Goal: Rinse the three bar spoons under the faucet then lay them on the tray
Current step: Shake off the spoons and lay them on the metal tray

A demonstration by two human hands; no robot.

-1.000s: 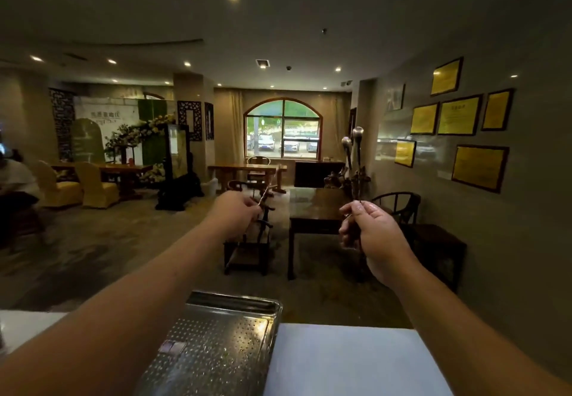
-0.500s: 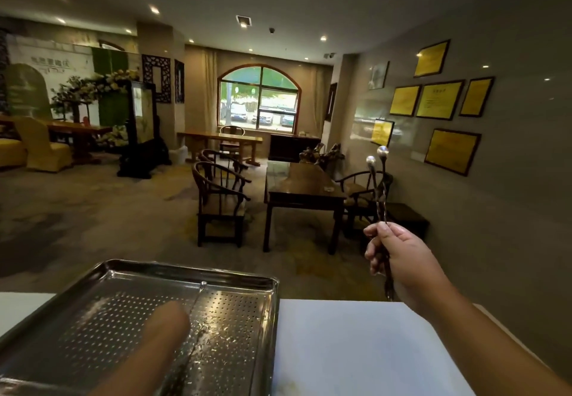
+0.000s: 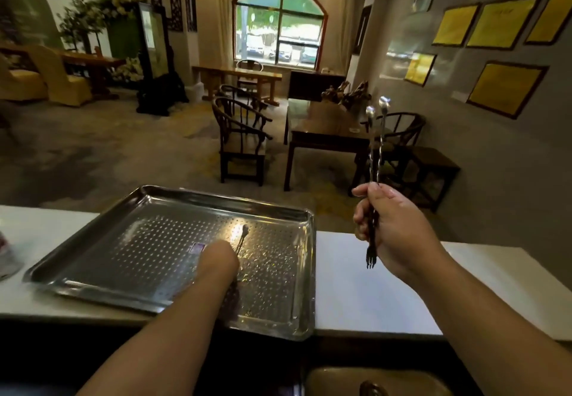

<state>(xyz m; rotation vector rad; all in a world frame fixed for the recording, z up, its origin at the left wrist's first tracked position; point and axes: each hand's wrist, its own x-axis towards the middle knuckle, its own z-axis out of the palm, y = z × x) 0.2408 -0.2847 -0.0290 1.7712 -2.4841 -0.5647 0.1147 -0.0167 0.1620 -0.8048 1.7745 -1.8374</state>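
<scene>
One bar spoon (image 3: pixel 240 242) is being laid flat on the perforated tray (image 3: pixel 154 241) under the left hand (image 3: pixel 218 259), its fingers hidden, while two spoons (image 3: pixel 376 148) are being held clenched upright in the right hand (image 3: pixel 393 231).

Two bare forearms enter from the lower edge of the frame, with no sleeve, watch, bracelet or glove on either. The left hand (image 3: pixel 218 255), at lower centre, shows only as a rounded shape, its fingers hidden. The right hand (image 3: pixel 399 228), at centre right, is ringless, with short plain nails and visible knuckles.
</scene>
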